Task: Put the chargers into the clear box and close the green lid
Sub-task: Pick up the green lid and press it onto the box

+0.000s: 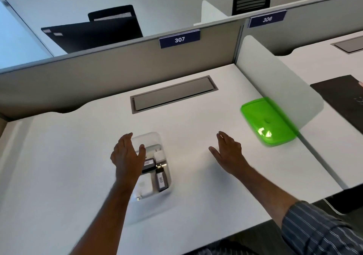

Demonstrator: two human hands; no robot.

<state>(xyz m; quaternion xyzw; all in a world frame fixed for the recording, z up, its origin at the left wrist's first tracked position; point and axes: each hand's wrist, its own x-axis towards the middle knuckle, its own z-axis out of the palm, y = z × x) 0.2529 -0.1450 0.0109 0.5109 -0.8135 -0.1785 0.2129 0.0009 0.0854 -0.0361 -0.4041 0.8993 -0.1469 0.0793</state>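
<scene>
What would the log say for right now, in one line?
chargers: in clear box | green lid: off, on desk | left hand: over box, open | right hand: open, empty

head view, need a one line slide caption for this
Chargers sit in the clear plastic box, left hand over it, right hand open, green plastic lid still off.

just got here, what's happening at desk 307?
A person is packing chargers into a clear box on the white desk. Several chargers, white and dark, already lie inside. The left hand is open over the box's left side; the right hand is open and empty above the desk. The green lid lies apart on the right, not yet on the box.
</scene>
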